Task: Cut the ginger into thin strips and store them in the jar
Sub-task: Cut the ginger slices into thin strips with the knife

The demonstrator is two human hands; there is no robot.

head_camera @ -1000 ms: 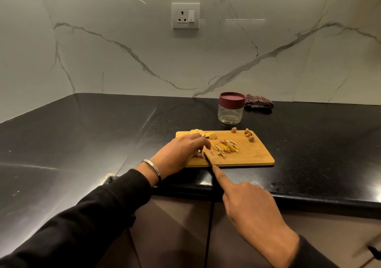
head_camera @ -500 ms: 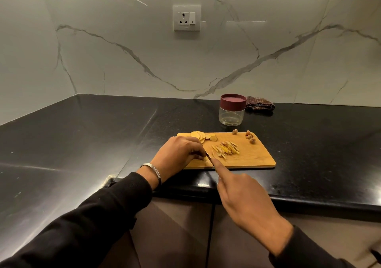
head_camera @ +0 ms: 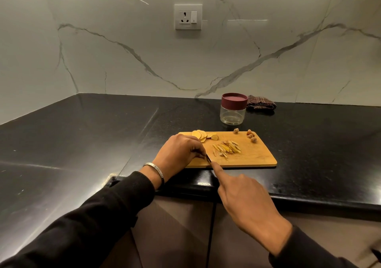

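Both hands (head_camera: pixel 181 154) (head_camera: pixel 245 203) near board's (head_camera: pixel 257 156) front edge, seemingly slicing.

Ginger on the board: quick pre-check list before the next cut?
1. Knife held by right hand, forefinger along its spine: ok.
2. Left hand fingertips curled beside the blade: ok; the piece under them is hidden: cannot tell.
3. Cut strips piled clear of the blade: ok.
4. Uncut slices waiting at the board's far edge: ok.
5. Cutting board flat on the counter, near its front edge: ok.
6. Jar ready for strips: not ok, lid on.
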